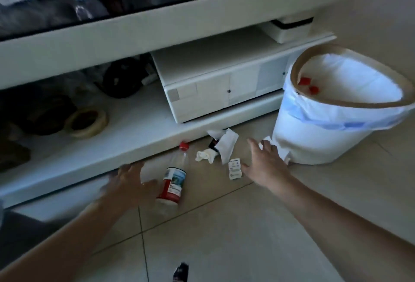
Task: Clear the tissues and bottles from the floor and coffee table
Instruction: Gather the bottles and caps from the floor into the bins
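- Bottle: clear plastic, glossy paper label, red cap.
- Tissues right of bottle: crumpled soft paper.
- Bin further right: matt white, thin plastic liner.
- Floor: smooth tile.

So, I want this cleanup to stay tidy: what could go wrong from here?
The bottle lies on its side beside the left hand; a loose touch might roll it away. The right hand reaches for a tissue against the bin, so a bump could shift the bin. The small paper slip is easily missed.
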